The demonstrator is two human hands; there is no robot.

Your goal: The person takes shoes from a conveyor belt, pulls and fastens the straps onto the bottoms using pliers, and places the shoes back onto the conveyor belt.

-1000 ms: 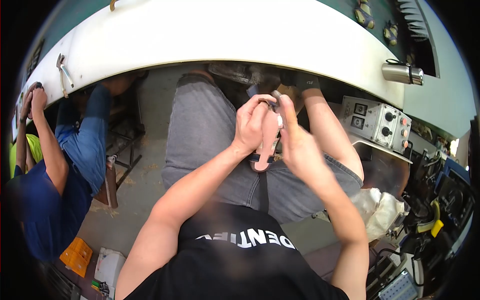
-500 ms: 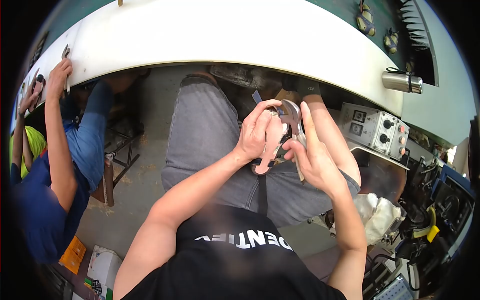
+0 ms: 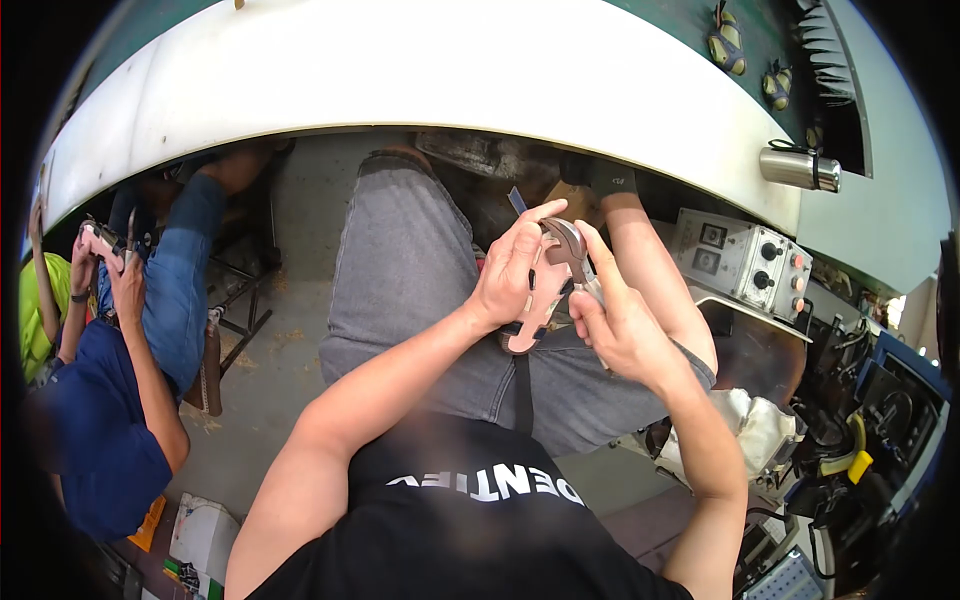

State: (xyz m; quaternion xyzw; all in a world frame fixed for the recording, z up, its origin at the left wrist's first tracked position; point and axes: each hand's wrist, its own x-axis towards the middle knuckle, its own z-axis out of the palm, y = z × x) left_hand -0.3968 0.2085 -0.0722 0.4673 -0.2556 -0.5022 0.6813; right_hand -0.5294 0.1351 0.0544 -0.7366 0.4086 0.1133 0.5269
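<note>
My left hand [image 3: 505, 275] is wrapped around the side of a sandal on a shoe last [image 3: 543, 290], held above my lap. Its pink sole faces up, and dark and pale strap ends show along the edges. In my right hand [image 3: 625, 325] is a pair of pincers [image 3: 568, 240], its rounded metal head against the toe end of the sandal. My right index finger stretches along the tool towards its head, and the other fingers fold around the handles. The palm hides most of the handles, and I cannot see what the jaws grip.
A white worktop [image 3: 420, 70] curves across in front of my knees. On it stands a steel flask [image 3: 800, 167] at the right, below which is a control box [image 3: 740, 260] with knobs. At left, a co-worker in blue [image 3: 110, 430] holds a similar sandal [image 3: 100, 245]. Sandals [image 3: 727, 45] lie beyond the worktop.
The pincers' head has tilted and shifted slightly left over the sandal's toe, with my right hand turning along. The co-worker has drawn the hands back from the worktop towards the lap.
</note>
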